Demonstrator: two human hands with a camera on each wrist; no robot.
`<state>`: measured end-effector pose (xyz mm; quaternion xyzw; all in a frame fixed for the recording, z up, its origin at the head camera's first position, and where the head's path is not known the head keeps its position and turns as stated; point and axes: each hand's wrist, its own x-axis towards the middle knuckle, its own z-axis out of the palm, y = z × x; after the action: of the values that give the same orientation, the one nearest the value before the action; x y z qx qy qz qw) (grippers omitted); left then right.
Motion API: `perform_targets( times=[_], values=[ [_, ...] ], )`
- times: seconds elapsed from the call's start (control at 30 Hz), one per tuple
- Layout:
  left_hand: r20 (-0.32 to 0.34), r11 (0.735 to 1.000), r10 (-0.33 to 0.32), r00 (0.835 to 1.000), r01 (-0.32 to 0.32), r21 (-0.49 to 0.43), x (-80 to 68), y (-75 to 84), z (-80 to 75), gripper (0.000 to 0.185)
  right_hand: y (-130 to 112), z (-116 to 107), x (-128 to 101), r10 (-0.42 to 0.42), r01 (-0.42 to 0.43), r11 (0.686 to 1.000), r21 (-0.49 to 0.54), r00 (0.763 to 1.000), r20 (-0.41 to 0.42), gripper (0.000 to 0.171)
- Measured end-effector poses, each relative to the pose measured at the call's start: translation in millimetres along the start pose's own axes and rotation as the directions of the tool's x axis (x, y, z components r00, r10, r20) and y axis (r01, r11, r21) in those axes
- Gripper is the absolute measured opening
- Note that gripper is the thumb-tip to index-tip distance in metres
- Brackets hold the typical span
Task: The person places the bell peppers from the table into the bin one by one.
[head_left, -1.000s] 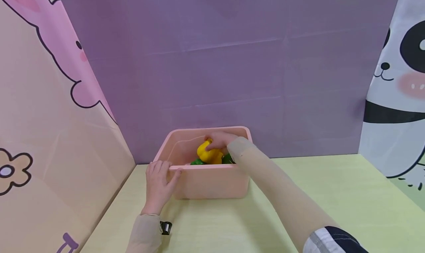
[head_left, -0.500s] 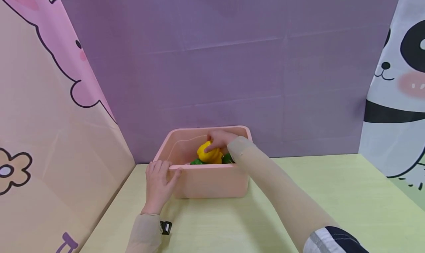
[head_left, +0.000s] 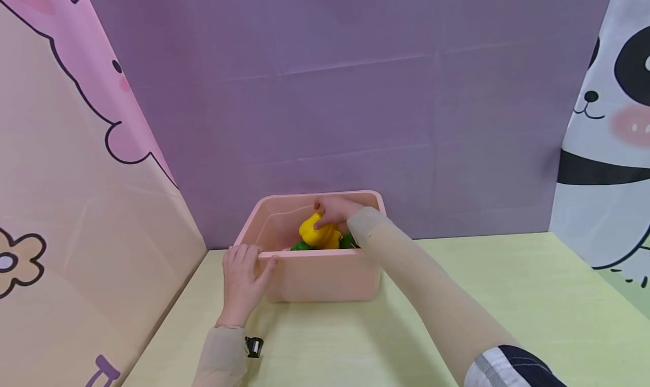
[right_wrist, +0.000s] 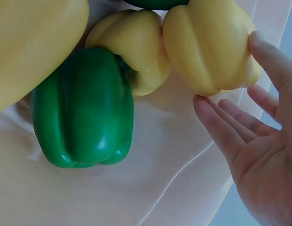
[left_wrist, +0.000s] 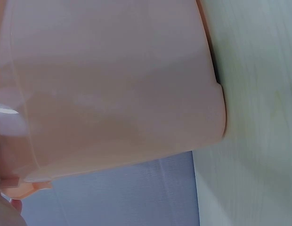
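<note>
Step in hand, by my read: picking pepper out of bin. Right hand point(head_left: 336, 211) reaching into pink plastic bin point(head_left: 325, 277) on pale green worktop point(head_left: 508, 297), fingers loosely spread, fingertips point(right_wrist: 202, 101) touching glossy yellow bell pepper point(right_wrist: 209, 44), not yet gripping. Green bell pepper point(right_wrist: 82, 108) lying beside it. Next move calling for fingers wrapping round pepper before lifting. Left hand point(head_left: 244, 282) bracing bin's near-left corner, fingers hooking rim, forearm lying flat.

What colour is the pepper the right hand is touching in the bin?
Yellow pepper; the right wrist view shows it best.
</note>
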<state>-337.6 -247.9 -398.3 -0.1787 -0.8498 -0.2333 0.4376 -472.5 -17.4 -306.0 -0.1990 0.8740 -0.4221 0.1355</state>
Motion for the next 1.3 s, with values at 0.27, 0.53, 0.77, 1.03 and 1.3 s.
perform_targets(
  times=[0.27,0.53,0.77,1.03,1.3],
  values=[
    [0.011,1.0,-0.01,1.0,0.01,0.002,-1.4,0.4,0.1,0.036,2.9,-3.9,-4.1,0.018,-0.013,0.998,-0.058,0.996,0.085,0.044],
    [0.015,1.0,-0.011,1.0,0.011,-0.002,-1.1,0.7,0.5,0.034,2.2,-6.7,-8.5,0.003,0.005,0.999,-0.035,0.979,0.206,0.058],
    [0.01,1.0,-0.004,1.0,0.004,-0.002,-0.4,0.6,0.4,0.037,-0.6,-4.5,-4.9,-0.051,0.061,0.992,-0.11,0.994,0.094,0.059],
    [0.003,1.0,0.003,1.0,-0.003,-0.004,-1.2,-0.1,0.8,0.037,2.0,-7.4,-2.1,-0.116,0.102,0.993,0.061,0.944,0.308,0.058],
    [0.004,1.0,0.004,1.0,-0.004,-0.008,-1.8,-1.1,-0.1,0.033,0.4,-5.1,-1.7,-0.128,0.084,0.989,0.124,0.906,0.404,0.053]
  ],
)
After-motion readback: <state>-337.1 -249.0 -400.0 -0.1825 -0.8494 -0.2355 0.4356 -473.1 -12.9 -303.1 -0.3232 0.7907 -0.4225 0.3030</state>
